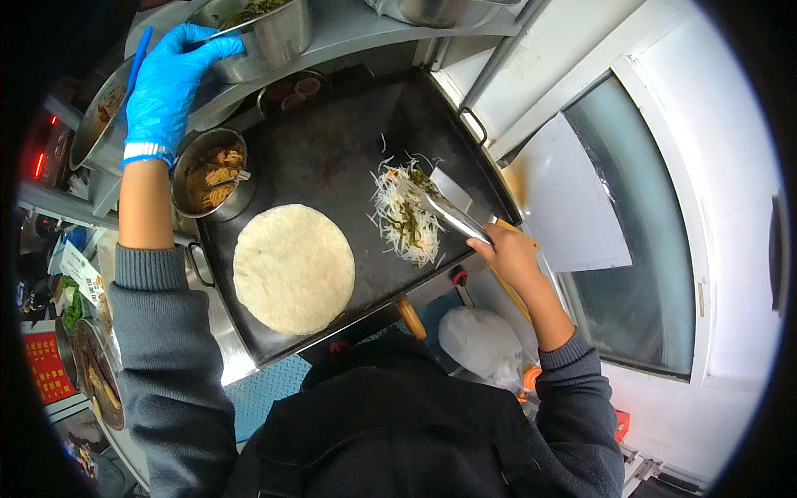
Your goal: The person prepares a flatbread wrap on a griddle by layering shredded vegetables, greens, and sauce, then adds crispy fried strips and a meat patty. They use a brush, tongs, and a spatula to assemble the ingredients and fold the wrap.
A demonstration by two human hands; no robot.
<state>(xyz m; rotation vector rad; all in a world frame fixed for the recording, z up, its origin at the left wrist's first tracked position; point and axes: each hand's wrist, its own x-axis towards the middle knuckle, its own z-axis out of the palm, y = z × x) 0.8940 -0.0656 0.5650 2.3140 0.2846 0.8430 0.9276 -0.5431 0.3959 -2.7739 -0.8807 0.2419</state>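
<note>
With our bare right hand (pixel 508 253) we grip the handle end of the long shiny metal tongs (pixel 444 212), fingers closed round them, and their tips sit in the heap of pale shredded vegetables with dark green strips (pixel 404 217) on the right half of the flat black rectangular griddle (pixel 332 141). Our left hand in the blue glove (pixel 170 83) reaches far left to the rim of a steel tub of greens (pixel 267 33) on the far shelf; its fingers curl over the rim, though we cannot tell how firmly they hold.

To do this well, we judge that we should keep the tongs low and nearly flat, pinch small bunches, and turn them over so that no strand lies too long on the plate, while keeping the heap apart from the round pale flatbread (pixel 293 267) lying near and to the left.

The tongs' long axis runs from our hand at near right toward far left, tips pointing into the shreds. A round steel pot of brown strips (pixel 212 176) stands at the griddle's left edge.
</note>
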